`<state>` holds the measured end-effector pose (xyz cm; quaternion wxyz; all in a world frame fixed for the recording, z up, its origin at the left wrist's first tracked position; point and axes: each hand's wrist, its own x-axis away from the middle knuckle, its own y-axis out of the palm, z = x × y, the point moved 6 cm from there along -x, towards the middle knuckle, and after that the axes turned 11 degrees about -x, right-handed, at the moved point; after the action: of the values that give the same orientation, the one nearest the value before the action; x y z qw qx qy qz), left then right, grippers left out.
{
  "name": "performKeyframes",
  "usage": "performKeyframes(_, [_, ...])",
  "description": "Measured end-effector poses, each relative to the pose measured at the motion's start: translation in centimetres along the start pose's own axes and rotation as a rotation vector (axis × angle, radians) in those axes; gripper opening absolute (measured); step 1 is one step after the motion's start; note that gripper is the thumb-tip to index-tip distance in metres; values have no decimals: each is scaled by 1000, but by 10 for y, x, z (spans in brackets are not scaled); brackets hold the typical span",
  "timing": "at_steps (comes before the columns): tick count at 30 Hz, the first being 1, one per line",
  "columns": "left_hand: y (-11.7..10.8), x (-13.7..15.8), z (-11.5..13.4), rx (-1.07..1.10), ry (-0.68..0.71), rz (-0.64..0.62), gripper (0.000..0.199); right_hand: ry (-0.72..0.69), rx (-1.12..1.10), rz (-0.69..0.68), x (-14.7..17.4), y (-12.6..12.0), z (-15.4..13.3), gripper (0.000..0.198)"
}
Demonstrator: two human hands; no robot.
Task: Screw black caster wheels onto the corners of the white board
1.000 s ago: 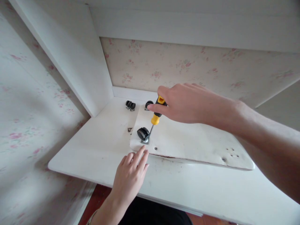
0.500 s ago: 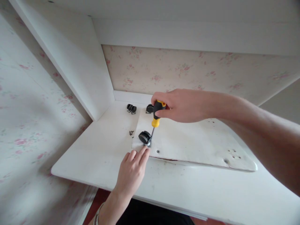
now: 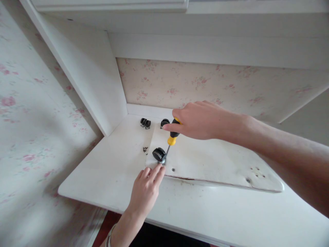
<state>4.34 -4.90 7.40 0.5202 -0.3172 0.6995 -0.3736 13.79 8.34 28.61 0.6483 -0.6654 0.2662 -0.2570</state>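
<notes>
My right hand [image 3: 203,120] is closed around the black and yellow handle of a screwdriver [image 3: 171,140]. The tool leans, and its shaft runs down to the mounting plate of a black caster [image 3: 158,154]. That caster sits at the near left corner of a white board [image 3: 205,157]. Stretched fingers of my left hand [image 3: 146,185] rest against the near edge of the caster's metal plate without wrapping round it; the thumb is hidden. The screwdriver's tip and the screw under it are too small to make out.
Another black caster [image 3: 165,122] stands at the board's far left corner. Loose casters [image 3: 145,122] and a small pile of screws [image 3: 145,149] lie on the white desk [image 3: 102,171]. A side panel [image 3: 87,79] rises at left, and a shelf [image 3: 205,24] overhangs the desk.
My right hand has turned on the screwdriver handle, its thumb now pointing left and the tool leaning more to the right. My left hand stays at the caster. The view has tilted up slightly.
</notes>
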Motion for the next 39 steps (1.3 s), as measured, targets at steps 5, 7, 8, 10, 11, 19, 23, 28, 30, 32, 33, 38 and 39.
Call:
performKeyframes(5, [-2, 0, 0, 4, 22, 49, 50, -108, -233, -81, 2, 3, -4, 49])
performKeyframes(7, [-1, -1, 0, -2, 26, 45, 51, -69, -146, -22, 1, 2, -1, 50])
performKeyframes(8, [-1, -1, 0, -4, 25, 45, 51, -28, -74, 28, 0, 0, 1, 55])
performKeyframes(10, [-2, -1, 0, -5, 20, 50, 50, 52, 27, 103, 1, -3, 4, 66])
performKeyframes(11, [-2, -1, 1, -5, 17, 52, 50, 72, 28, 116, 2, -4, 4, 69])
performKeyframes(19, [-3, -2, 0, -5, 10, 50, 48, -17, -72, 6, 7, -6, -5, 52])
performKeyframes(23, [-2, -1, 0, -6, 14, 47, 47, 45, -31, 48, 5, -5, 0, 62])
performKeyframes(28, [0, 1, 0, 14, 2, 35, 49, -60, -170, -75, 9, 3, -3, 48])
performKeyframes(30, [0, 1, -1, 31, -11, 39, 50, 36, -31, 6, 9, 1, 5, 57])
performKeyframes(32, [0, 1, -1, 42, -22, 34, 50, 99, -7, 55, 10, 0, 10, 65])
performKeyframes(33, [0, 1, -1, 44, -27, 29, 50, 87, -66, 46, 11, 2, 11, 65])
performKeyframes(38, [1, 0, -1, 45, -36, 23, 47, -29, -237, -22, 15, 7, 7, 52])
performKeyframes(39, [0, 0, -1, 44, -37, 28, 47, 17, -152, 17, 14, 6, 10, 56])
